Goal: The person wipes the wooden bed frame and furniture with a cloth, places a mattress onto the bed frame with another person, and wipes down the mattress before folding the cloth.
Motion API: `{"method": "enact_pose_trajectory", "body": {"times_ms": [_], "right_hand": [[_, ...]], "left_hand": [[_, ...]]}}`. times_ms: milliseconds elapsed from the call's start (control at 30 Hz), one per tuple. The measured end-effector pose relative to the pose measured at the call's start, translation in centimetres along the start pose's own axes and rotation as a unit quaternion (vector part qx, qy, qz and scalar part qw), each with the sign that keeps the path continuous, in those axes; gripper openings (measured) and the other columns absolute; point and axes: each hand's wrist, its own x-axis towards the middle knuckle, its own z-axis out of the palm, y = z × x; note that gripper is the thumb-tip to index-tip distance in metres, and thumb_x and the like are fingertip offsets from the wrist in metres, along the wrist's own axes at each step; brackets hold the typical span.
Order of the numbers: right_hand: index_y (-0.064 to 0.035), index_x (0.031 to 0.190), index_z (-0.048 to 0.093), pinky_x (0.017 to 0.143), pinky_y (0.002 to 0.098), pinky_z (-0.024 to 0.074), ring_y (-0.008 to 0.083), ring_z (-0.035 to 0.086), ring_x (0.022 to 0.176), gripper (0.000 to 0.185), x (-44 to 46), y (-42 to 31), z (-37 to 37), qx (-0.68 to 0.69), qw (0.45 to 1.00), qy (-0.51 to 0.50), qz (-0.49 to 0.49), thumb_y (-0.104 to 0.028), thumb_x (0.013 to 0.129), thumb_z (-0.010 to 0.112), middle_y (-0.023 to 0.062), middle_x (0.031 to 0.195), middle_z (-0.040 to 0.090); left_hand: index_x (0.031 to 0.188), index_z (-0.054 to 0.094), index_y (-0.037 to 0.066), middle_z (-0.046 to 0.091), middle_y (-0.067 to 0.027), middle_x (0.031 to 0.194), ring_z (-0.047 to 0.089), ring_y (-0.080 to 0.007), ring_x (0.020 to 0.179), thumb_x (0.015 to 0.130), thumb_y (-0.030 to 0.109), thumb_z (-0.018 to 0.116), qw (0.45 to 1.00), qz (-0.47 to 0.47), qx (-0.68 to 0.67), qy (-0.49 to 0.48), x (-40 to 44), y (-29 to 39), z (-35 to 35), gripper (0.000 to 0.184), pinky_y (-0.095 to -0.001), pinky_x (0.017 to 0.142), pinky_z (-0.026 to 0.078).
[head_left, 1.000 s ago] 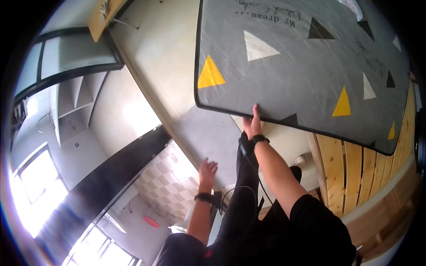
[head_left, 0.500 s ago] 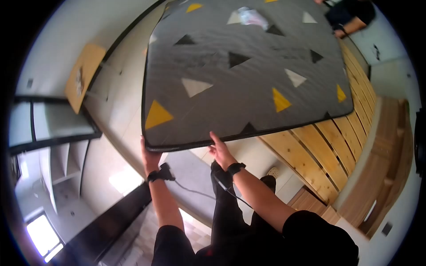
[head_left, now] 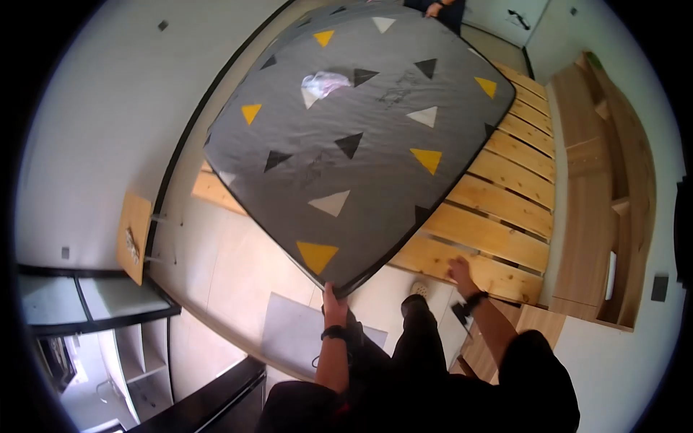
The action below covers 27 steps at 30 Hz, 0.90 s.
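A grey mattress (head_left: pixel 382 166) with yellow, white and dark triangles hangs tilted over a wooden slatted bed base (head_left: pixel 498 209). Its near corner is in my left hand (head_left: pixel 334 309), closed around the dark edge, with the fingers partly hidden beneath. My right hand (head_left: pixel 460 273) is off the mattress, above the nearest slats, its fingers loosely apart and holding nothing. On top of the mattress lies a crumpled pale plastic bag (head_left: pixel 328 84). At the far corner, another person's hand (head_left: pixel 434 9) touches the mattress edge.
Wooden headboard shelving (head_left: pixel 595 195) lines the right side. A small wooden table (head_left: pixel 134 238) stands by the left wall. A grey mat (head_left: pixel 285 328) lies on the floor near my feet, and a dark-framed cabinet (head_left: pixel 94 303) is at lower left.
The mattress has turned, bringing its near corner in front of me. My right hand has let go of its edge and moved right; my left hand still holds the corner. The other person has shifted left in view.
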Motion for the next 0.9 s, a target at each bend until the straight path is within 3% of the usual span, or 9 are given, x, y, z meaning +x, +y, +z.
{"method": "enact_pose_trajectory", "body": {"times_ms": [33, 133, 267, 300, 400, 500, 533, 733, 900], "right_hand": [[-0.0124, 0.071, 0.046, 0.050, 0.0295, 0.0445, 0.0157, 0.055, 0.058, 0.026, -1.0, -1.2, -4.2, -0.034, 0.999, 0.029, 0.027, -0.030, 0.082, 0.061, 0.0017, 0.063, 0.046], [-0.0136, 0.086, 0.050, 0.066, 0.0335, 0.0483, 0.0192, 0.061, 0.084, 0.032, -9.0, -4.8, -8.5, 0.008, 0.990, 0.062, 0.124, -0.042, 0.081, 0.064, 0.0055, 0.086, 0.055], [-0.0025, 0.128, 0.035, 0.093, 0.0434, 0.0442, 0.0303, 0.054, 0.109, 0.069, -9.8, -0.3, -2.2, 0.174, 0.929, -0.208, 0.252, -0.053, 0.086, 0.053, 0.0164, 0.119, 0.052], [-0.0032, 0.133, 0.027, 0.096, 0.0433, 0.0419, 0.0308, 0.051, 0.112, 0.075, -7.3, 2.7, 0.7, 0.235, 0.884, -0.260, 0.310, -0.057, 0.086, 0.049, 0.0186, 0.120, 0.052], [-0.0021, 0.115, 0.052, 0.095, 0.0373, 0.0424, 0.0236, 0.052, 0.110, 0.057, -6.2, 0.3, 13.0, 0.301, 0.856, -0.272, 0.321, -0.052, 0.086, 0.054, 0.0105, 0.114, 0.058], [-0.0063, 0.125, 0.047, 0.094, 0.0346, 0.0424, 0.0236, 0.054, 0.108, 0.047, -3.3, 6.8, 19.6, 0.156, 0.944, -0.283, -0.071, -0.016, 0.083, 0.066, 0.0098, 0.123, 0.052], [-0.0022, 0.120, 0.050, 0.094, 0.0350, 0.0432, 0.0233, 0.054, 0.108, 0.042, -3.6, 4.9, 21.3, 0.419, 0.867, -0.149, 0.225, -0.012, 0.083, 0.065, 0.0090, 0.120, 0.055], [0.0009, 0.111, 0.054, 0.093, 0.0336, 0.0456, 0.0224, 0.057, 0.100, 0.027, -4.5, 6.0, 19.8, 0.339, 0.888, -0.128, 0.283, -0.011, 0.087, 0.058, 0.0097, 0.108, 0.060], [-0.0046, 0.102, 0.057, 0.087, 0.0300, 0.0465, 0.0185, 0.058, 0.094, 0.017, -5.0, 3.2, 18.8, 0.284, 0.886, -0.153, 0.332, -0.010, 0.086, 0.058, 0.0044, 0.100, 0.061]], "left_hand": [[0.106, 0.054, 0.005, 0.059, -0.0079, 0.105, 0.055, -0.0244, 0.100, 0.079, 0.018, 0.063, 0.957, -0.162, -0.226, 0.077, -3.8, 5.3, 7.4, 0.032, -0.0354, 0.090, 0.045], [0.106, 0.054, 0.005, 0.059, -0.0086, 0.109, 0.054, -0.0237, 0.103, 0.079, 0.017, 0.062, 0.937, -0.174, -0.298, 0.058, -6.7, 5.2, 13.4, 0.031, -0.0340, 0.091, 0.045], [0.112, 0.052, 0.004, 0.054, -0.0096, 0.114, 0.050, -0.0229, 0.107, 0.082, 0.018, 0.060, 0.998, 0.044, 0.041, -0.036, -6.6, 0.5, 11.5, 0.034, -0.0330, 0.092, 0.043], [0.112, 0.052, 0.004, 0.054, -0.0102, 0.113, 0.051, -0.0227, 0.106, 0.083, 0.018, 0.059, 0.931, -0.185, -0.311, 0.046, -8.0, 5.8, 14.5, 0.033, -0.0328, 0.092, 0.043], [0.111, 0.052, 0.002, 0.056, -0.0108, 0.111, 0.052, -0.0239, 0.105, 0.082, 0.023, 0.057, 0.946, -0.168, -0.276, 0.041, -6.8, 4.4, 13.4, 0.035, -0.0332, 0.091, 0.044], [0.111, 0.051, 0.001, 0.056, -0.0126, 0.113, 0.053, -0.0259, 0.105, 0.084, 0.022, 0.054, 0.927, -0.254, -0.275, 0.034, -6.0, 6.0, 13.4, 0.034, -0.0363, 0.094, 0.042], [0.111, 0.050, 0.001, 0.056, -0.0130, 0.113, 0.053, -0.0268, 0.106, 0.084, 0.022, 0.053, 0.916, -0.289, -0.279, 0.028, -6.8, 7.5, 13.8, 0.034, -0.0372, 0.095, 0.041], [0.127, 0.046, 0.007, 0.052, -0.0079, 0.127, 0.045, -0.0246, 0.121, 0.088, 0.041, 0.057, 0.887, -0.458, -0.052, -0.034, -1.5, 4.4, 6.0, 0.053, -0.0406, 0.103, 0.035], [0.122, 0.049, 0.005, 0.055, -0.0120, 0.119, 0.052, -0.0272, 0.112, 0.087, 0.034, 0.058, 0.951, -0.258, -0.132, -0.105, 4.2, 6.5, 5.5, 0.047, -0.0412, 0.097, 0.041]]}}
